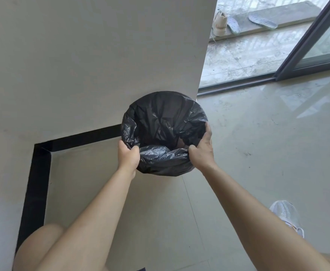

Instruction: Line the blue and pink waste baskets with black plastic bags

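Note:
A black plastic bag [166, 122] is spread over a round waste basket standing on the floor against the wall. The bag wraps the whole rim and outside, so the basket's colour is hidden. My left hand [128, 156] grips the bag's folded edge at the near left of the rim. At the near right of the rim my right hand [202, 148] holds the bag's edge, fingers curled over it. Only one basket is in view.
A pale wall [93, 55] with a black skirting strip [37, 169] stands left and behind the basket. Glossy floor tiles [267, 143] stretch to the right. A sliding glass door [316, 42] opens onto a balcony with a shoe [220, 24] and insoles. My shoe [286, 214] is at lower right.

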Demonstrator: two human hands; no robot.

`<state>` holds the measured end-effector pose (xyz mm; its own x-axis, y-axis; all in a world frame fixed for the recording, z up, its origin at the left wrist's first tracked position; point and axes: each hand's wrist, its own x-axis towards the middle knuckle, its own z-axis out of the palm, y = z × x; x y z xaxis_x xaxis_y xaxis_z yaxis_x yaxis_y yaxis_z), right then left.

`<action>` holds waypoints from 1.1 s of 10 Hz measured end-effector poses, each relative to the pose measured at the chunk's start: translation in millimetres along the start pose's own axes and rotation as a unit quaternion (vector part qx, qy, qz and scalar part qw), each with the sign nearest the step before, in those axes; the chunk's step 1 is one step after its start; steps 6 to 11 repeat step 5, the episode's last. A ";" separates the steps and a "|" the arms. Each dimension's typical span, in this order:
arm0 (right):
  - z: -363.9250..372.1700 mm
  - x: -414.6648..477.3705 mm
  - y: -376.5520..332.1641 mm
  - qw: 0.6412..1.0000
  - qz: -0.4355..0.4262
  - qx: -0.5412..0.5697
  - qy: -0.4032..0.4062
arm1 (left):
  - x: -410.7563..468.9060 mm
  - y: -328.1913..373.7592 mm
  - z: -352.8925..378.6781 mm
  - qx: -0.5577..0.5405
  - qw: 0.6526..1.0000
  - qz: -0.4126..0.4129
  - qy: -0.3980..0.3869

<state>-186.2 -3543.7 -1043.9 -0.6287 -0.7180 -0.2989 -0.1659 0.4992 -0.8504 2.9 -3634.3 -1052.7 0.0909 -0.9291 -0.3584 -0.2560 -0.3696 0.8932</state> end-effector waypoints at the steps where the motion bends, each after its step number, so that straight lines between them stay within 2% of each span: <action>1: -6.8 8.8 0.0 0.998 -0.014 -0.051 -0.040 | 1.8 0.4 -2.3 -0.002 1.000 -0.022 -0.014; 2: -19.8 19.1 -4.4 0.992 -0.025 -0.021 -0.120 | -2.9 6.8 -3.6 0.031 0.999 -0.008 -0.016; 3: -29.9 21.6 -10.5 0.984 -0.026 -0.028 -0.171 | -15.2 7.8 -10.2 0.201 0.968 0.123 0.088; 4: -38.5 19.3 -23.8 0.989 -0.084 -0.102 -0.069 | -36.0 7.2 -8.7 0.318 0.895 0.292 0.114; 5: -53.5 10.6 -59.8 0.984 -0.170 -0.042 -0.043 | -50.7 -4.9 0.5 0.468 0.799 0.378 -0.011; 11: -53.5 10.6 -59.8 0.984 -0.170 -0.042 -0.043 | -50.7 -4.9 0.5 0.468 0.799 0.378 -0.011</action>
